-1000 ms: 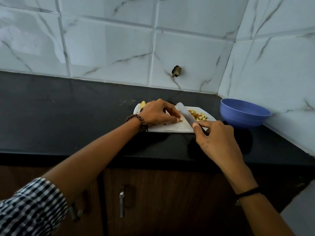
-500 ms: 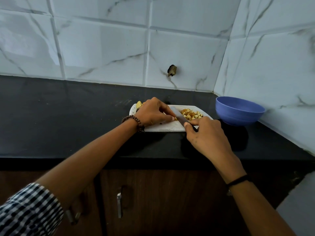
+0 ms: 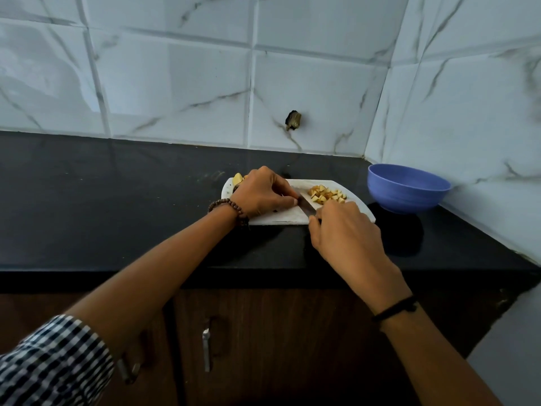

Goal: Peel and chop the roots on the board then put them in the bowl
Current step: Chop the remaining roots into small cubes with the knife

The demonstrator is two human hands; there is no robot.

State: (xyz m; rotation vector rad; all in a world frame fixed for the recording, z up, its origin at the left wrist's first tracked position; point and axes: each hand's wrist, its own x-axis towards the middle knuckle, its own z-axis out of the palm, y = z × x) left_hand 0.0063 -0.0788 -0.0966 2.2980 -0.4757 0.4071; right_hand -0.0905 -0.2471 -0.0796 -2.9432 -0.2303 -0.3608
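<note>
A white cutting board lies on the black counter. On its right part sits a pile of small yellow chopped root cubes. My left hand is curled over a root piece on the board; the piece itself is mostly hidden under the fingers. My right hand grips the handle of a knife, whose blade lies down on the board right beside my left fingertips. A whole yellowish root peeks out behind my left hand at the board's far left. The blue bowl stands to the right of the board.
The black counter runs left, with marble-look tiled walls behind and on the right, forming a corner behind the bowl. A dark stub sticks out of the back wall. Wooden cabinet doors with metal handles lie below the counter edge.
The knife blade was raised and tilted a second ago; it has come down onto the board next to my left fingertips. My left hand stays on the root.
</note>
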